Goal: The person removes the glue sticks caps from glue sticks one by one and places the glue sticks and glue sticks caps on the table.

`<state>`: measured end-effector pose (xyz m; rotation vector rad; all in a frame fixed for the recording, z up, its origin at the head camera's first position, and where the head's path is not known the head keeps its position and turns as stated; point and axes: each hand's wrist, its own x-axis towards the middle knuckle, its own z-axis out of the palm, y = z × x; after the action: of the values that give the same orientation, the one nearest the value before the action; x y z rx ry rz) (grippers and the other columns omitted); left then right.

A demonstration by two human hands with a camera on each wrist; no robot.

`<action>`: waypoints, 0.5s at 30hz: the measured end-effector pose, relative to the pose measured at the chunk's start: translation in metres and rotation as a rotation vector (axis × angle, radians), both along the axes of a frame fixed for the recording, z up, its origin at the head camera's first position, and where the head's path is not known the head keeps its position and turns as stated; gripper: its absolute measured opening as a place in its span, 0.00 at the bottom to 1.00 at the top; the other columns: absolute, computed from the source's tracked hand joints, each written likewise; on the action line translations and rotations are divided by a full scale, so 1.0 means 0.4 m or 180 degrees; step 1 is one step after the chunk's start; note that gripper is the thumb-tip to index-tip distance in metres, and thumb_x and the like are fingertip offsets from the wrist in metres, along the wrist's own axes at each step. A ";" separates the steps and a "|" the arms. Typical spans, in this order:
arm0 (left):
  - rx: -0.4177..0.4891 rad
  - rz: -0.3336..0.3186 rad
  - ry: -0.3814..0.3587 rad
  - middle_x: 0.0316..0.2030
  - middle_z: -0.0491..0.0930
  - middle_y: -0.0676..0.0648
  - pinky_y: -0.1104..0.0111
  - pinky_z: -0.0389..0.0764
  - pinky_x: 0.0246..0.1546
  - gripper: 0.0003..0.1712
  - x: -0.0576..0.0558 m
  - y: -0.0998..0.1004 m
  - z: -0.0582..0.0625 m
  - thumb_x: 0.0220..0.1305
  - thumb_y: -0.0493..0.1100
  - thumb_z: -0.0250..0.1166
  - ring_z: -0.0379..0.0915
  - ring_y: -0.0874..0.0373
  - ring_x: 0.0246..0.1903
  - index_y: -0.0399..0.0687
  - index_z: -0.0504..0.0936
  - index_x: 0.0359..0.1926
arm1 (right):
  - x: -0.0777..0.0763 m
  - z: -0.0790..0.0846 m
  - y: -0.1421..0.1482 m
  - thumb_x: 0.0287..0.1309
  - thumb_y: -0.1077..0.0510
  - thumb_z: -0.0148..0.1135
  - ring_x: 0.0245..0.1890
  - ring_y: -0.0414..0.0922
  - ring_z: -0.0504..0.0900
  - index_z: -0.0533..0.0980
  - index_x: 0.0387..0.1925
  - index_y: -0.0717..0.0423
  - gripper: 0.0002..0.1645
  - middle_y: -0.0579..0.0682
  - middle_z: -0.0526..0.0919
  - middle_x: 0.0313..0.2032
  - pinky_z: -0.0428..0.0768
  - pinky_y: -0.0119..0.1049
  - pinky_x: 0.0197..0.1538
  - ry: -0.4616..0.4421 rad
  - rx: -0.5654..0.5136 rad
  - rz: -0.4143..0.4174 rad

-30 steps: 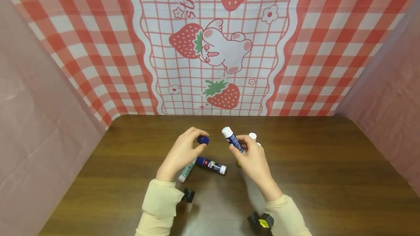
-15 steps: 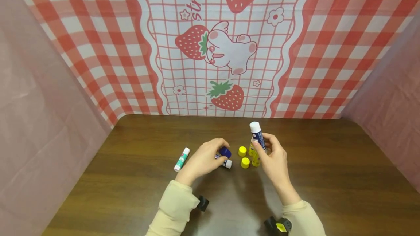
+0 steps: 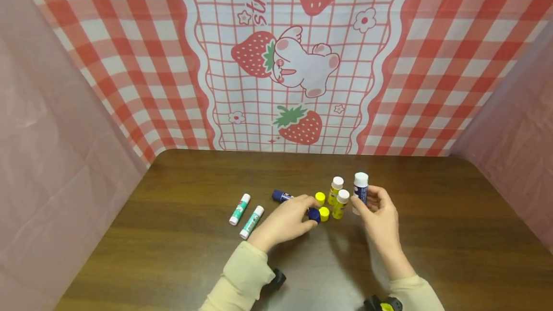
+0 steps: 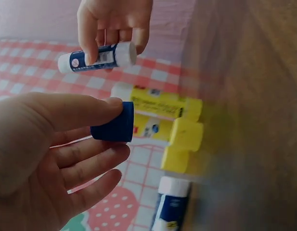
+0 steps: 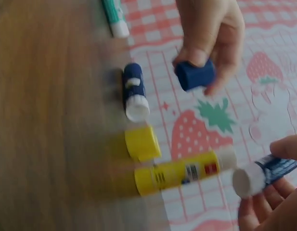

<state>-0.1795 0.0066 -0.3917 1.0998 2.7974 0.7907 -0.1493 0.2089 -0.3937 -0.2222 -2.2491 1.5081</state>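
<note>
My left hand (image 3: pixel 285 222) pinches a dark blue cap (image 4: pixel 114 124) between thumb and finger, just above the table beside two yellow caps (image 3: pixel 319 199). In my right hand (image 3: pixel 383 220) is a blue glue stick (image 3: pixel 360 187), held upright with its white end on top and no blue cap on it. Two yellow glue sticks (image 3: pixel 340 206) stand upright, uncapped, between the hands. Partly hidden behind my left hand, another blue glue stick (image 3: pixel 282 196) lies on the table. In the right wrist view the blue cap (image 5: pixel 196 76) shows its open end.
Two teal and white glue sticks (image 3: pixel 252 222) lie side by side left of my left hand. The brown wooden table (image 3: pixel 440 215) extends to both sides. A strawberry-print cloth (image 3: pixel 298 66) hangs behind it, with pink cloth at either side.
Both hands have moved right and lower in the head view, the left with the blue cap and the right with the blue glue stick. The upright yellow glue sticks are now uncovered.
</note>
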 end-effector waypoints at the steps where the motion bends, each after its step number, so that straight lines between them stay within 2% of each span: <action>1: -0.0023 -0.0008 0.0015 0.41 0.76 0.52 0.74 0.74 0.42 0.17 0.000 0.005 -0.004 0.57 0.45 0.64 0.73 0.64 0.39 0.47 0.75 0.47 | -0.001 0.000 0.008 0.53 0.62 0.62 0.32 0.24 0.73 0.69 0.46 0.65 0.19 0.60 0.77 0.41 0.72 0.16 0.36 -0.0051 -0.0013 0.0025; 3: -0.0066 -0.0021 0.0026 0.38 0.76 0.53 0.75 0.73 0.40 0.16 0.000 0.015 -0.014 0.56 0.45 0.65 0.71 0.65 0.37 0.48 0.74 0.44 | -0.002 0.002 0.025 0.53 0.61 0.62 0.34 0.26 0.74 0.68 0.46 0.65 0.20 0.61 0.78 0.42 0.72 0.16 0.36 -0.0216 0.0118 0.0070; 6: -0.0142 -0.0043 0.0022 0.38 0.77 0.53 0.75 0.72 0.40 0.16 0.000 0.026 -0.026 0.55 0.46 0.65 0.70 0.66 0.35 0.49 0.74 0.43 | -0.003 0.006 0.052 0.51 0.59 0.64 0.39 0.38 0.80 0.67 0.44 0.63 0.22 0.62 0.78 0.43 0.74 0.20 0.37 -0.0485 0.0533 0.0323; 9: -0.0214 -0.0053 0.0004 0.41 0.77 0.53 0.75 0.73 0.42 0.16 0.000 0.035 -0.036 0.55 0.46 0.65 0.71 0.66 0.38 0.50 0.75 0.44 | -0.003 0.004 0.073 0.47 0.57 0.67 0.42 0.51 0.81 0.67 0.41 0.62 0.23 0.62 0.78 0.42 0.77 0.27 0.38 -0.0656 0.0875 0.0641; 15: -0.0208 -0.0058 0.0059 0.41 0.78 0.53 0.74 0.73 0.43 0.16 0.005 0.050 -0.063 0.54 0.45 0.66 0.73 0.65 0.39 0.49 0.76 0.45 | -0.003 -0.012 0.077 0.42 0.56 0.71 0.41 0.49 0.81 0.69 0.36 0.61 0.23 0.57 0.79 0.39 0.78 0.34 0.37 -0.0832 0.0947 0.1074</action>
<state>-0.1776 0.0266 -0.4169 1.1262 2.8022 0.6856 -0.1507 0.2397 -0.3985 0.0575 -2.7989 1.3339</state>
